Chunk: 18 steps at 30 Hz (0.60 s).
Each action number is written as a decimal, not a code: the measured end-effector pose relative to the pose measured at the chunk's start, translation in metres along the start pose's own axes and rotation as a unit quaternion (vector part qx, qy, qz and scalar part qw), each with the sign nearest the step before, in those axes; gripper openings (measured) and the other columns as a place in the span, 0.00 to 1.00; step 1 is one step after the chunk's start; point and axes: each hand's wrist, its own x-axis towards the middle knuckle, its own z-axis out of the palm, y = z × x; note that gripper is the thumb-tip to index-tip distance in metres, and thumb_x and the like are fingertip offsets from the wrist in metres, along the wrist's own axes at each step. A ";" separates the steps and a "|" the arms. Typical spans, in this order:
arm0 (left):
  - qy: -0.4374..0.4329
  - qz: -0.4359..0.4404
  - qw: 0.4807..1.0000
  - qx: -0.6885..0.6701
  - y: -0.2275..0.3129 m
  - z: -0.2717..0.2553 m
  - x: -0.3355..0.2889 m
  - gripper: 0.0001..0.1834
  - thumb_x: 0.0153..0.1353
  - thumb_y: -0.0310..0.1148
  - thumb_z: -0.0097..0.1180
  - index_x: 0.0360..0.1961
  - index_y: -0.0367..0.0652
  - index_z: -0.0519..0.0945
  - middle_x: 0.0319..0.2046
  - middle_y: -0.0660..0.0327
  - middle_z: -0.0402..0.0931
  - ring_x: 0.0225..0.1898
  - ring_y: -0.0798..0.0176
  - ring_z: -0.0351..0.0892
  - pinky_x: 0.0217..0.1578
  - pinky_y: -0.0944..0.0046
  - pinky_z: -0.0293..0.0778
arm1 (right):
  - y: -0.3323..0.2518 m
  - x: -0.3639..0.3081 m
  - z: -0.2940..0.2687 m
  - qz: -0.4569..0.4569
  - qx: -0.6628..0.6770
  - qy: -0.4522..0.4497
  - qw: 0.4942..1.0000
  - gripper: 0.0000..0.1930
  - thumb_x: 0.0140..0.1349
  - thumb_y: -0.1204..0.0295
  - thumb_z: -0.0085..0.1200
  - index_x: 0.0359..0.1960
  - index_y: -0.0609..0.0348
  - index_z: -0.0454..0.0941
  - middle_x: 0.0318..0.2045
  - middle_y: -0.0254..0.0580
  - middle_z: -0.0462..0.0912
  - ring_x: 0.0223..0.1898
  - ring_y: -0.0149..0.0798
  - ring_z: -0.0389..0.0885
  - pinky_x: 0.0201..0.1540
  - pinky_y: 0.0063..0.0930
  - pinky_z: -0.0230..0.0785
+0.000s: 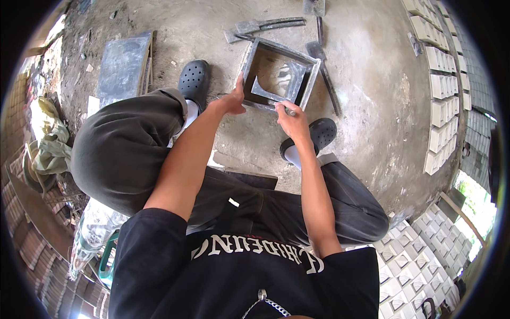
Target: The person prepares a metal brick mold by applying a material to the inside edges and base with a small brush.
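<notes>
A square, dark grey box-shaped mould (313, 81) sits on the floor between my feet. Inside it I see a curved grey insert (295, 77) and a pale, dusty bottom. My left hand (232, 101) lies along the mould's left wall near its lower corner, fingers stretched out. At the near edge of the mould, my right hand (293, 120) is closed around a short greyish handle (289, 111); the working end of this tool cannot be made out.
Flat-bladed tools (268, 24) lie beyond the mould, and a long-handled tool (330, 87) rests to its right. A grey board (123, 66) is at the left. Pale moulded blocks (443, 87) line the right side, with more blocks (411, 266) at lower right. Black clogs (194, 82) flank the mould.
</notes>
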 end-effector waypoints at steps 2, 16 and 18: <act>-0.059 -0.018 0.997 -0.051 0.028 -0.011 0.006 0.66 0.55 0.35 0.60 0.63 0.32 0.09 0.61 0.26 0.62 0.62 0.39 0.69 0.70 0.52 0.50 | 0.008 -0.001 -0.007 -0.012 -0.025 0.046 0.999 0.16 0.62 0.55 0.55 0.40 0.53 0.85 0.32 0.57 0.84 0.39 0.58 0.83 0.43 0.38 0.74; -0.107 -0.062 0.986 -0.111 0.051 -0.031 -0.004 0.70 0.50 0.29 0.63 0.64 0.38 0.08 0.63 0.23 0.54 0.66 0.37 0.62 0.66 0.56 0.59 | 0.010 0.009 0.047 -0.135 0.015 0.185 0.973 0.15 0.60 0.59 0.57 0.26 0.56 0.84 0.26 0.49 0.85 0.33 0.55 0.84 0.41 0.42 0.76; -0.116 -0.062 0.983 -0.128 0.055 -0.038 -0.001 0.70 0.50 0.29 0.63 0.64 0.38 0.08 0.62 0.22 0.55 0.65 0.37 0.65 0.66 0.56 0.60 | 0.020 0.022 0.049 -0.241 -0.052 0.252 0.936 0.14 0.60 0.62 0.57 0.21 0.56 0.80 0.22 0.48 0.83 0.27 0.55 0.82 0.33 0.44 0.75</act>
